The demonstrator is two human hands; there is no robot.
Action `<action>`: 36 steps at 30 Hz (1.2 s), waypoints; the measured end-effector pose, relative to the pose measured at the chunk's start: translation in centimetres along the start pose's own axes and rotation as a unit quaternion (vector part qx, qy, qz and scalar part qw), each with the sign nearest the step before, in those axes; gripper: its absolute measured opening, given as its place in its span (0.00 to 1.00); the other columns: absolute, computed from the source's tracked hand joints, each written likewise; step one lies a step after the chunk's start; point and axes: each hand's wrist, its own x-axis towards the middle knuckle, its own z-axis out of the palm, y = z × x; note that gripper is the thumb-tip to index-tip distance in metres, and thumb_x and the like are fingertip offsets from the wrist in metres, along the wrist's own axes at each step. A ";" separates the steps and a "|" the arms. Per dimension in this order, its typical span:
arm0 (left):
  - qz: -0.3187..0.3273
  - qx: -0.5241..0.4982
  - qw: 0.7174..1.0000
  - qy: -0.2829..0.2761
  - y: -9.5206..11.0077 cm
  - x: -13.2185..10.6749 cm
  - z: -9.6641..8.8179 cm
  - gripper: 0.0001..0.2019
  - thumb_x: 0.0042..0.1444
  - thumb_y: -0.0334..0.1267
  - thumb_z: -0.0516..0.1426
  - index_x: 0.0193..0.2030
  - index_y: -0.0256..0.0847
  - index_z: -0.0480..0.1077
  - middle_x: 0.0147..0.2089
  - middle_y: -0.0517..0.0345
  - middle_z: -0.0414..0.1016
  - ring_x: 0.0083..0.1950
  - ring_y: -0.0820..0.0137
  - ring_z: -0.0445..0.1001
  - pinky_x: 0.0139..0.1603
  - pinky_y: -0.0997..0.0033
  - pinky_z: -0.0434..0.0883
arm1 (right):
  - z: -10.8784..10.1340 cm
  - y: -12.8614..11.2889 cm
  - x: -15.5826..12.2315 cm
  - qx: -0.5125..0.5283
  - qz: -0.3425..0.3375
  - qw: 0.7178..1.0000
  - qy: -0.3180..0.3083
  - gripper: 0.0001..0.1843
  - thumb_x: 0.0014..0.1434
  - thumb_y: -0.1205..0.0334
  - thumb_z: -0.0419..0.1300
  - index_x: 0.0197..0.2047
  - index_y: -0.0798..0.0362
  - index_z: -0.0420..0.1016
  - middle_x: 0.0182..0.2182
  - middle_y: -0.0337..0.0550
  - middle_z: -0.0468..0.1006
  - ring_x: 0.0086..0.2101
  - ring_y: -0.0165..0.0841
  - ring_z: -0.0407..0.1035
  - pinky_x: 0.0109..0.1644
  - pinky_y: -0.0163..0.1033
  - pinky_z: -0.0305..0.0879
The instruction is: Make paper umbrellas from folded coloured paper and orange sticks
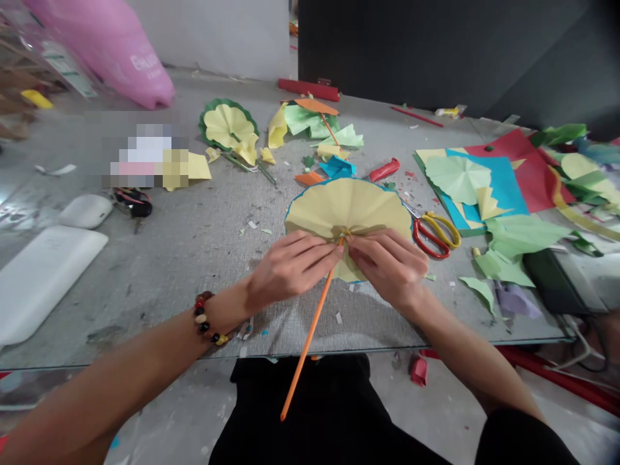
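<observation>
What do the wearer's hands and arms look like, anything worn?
No gloves, no rings visible. The left hand has a bead bracelet at the wrist: dark red, black, cream and yellow beads. The right hand and its wrist carry nothing. Forearms are uncovered, no sleeves in view.

Bare forearms, red, black and yellow beaded bracelet (pixel 208 318) above left grip (pixel 290 265), black clothing (pixel 310 413)

A grey, textured tabletop (pixel 159 258) under a clear sheet fills the view, scuffed and evenly lit. Behind the tabletop's far edge stands a pale wall (pixel 217 32). To the right of that wall, also behind the tabletop, is a dark panel (pixel 436 45). Below the tabletop's near edge lies a grey, speckled floor (pixel 184 413).
</observation>
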 end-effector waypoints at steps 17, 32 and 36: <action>0.027 0.055 0.998 0.004 -0.2 0.4 -0.2 0.09 0.67 0.26 0.57 0.49 0.37 0.76 0.43 0.55 0.84 0.43 0.69 0.80 0.42 0.68 0.75 | -0.3 0.0 0.2 0.003 0.001 0.999 0.039 0.12 0.58 0.74 0.68 0.42 0.51 0.76 0.33 0.39 0.84 0.34 0.32 0.77 0.40 0.37 0.77; -0.066 -0.038 0.997 0.017 -0.2 -0.3 0.4 0.10 0.65 0.27 0.59 0.52 0.34 0.74 0.46 0.50 0.83 0.47 0.63 0.81 0.48 0.63 0.76 | -0.3 0.0 0.2 -0.019 0.001 1.000 -0.015 0.09 0.59 0.73 0.66 0.40 0.51 0.75 0.31 0.38 0.83 0.34 0.32 0.75 0.37 0.38 0.71; -0.124 -0.094 0.987 0.022 -0.4 -0.7 0.9 0.09 0.65 0.30 0.60 0.52 0.39 0.75 0.46 0.54 0.83 0.48 0.65 0.81 0.51 0.64 0.75 | -0.3 0.1 0.2 -0.039 0.005 0.999 0.009 0.09 0.59 0.70 0.67 0.39 0.48 0.76 0.30 0.34 0.84 0.33 0.32 0.73 0.37 0.40 0.68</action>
